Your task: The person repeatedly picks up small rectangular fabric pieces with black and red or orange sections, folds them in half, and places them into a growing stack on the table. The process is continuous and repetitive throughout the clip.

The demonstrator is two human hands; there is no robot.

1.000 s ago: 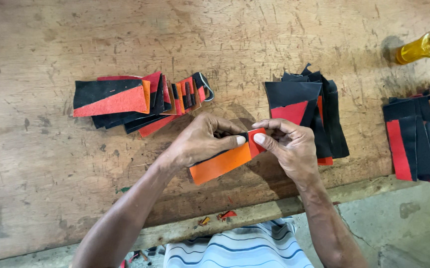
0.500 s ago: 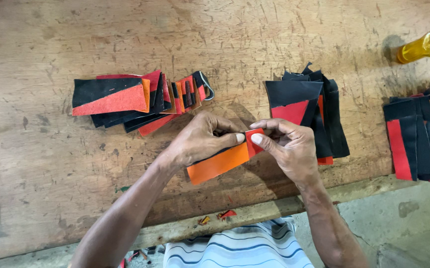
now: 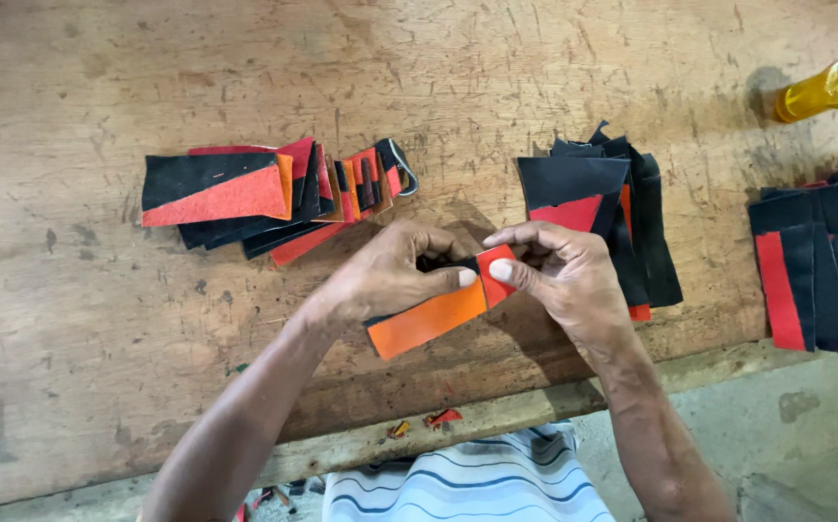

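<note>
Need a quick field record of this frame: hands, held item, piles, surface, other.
left hand: pinches orange strip, thumb on top
right hand: pinches red end of the same strip
held item: orange strip, flat, tilted, above table edge
left pile: black, red, orange pieces, fanned
middle pile: mostly black pieces, beside right hand
right pile: black and red pieces, partly cut off
surface: worn wooden table
other: yellow bottle, top right

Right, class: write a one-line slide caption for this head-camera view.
Both hands, left and right, pinch an orange-and-red strip above a worn wooden table.
</note>
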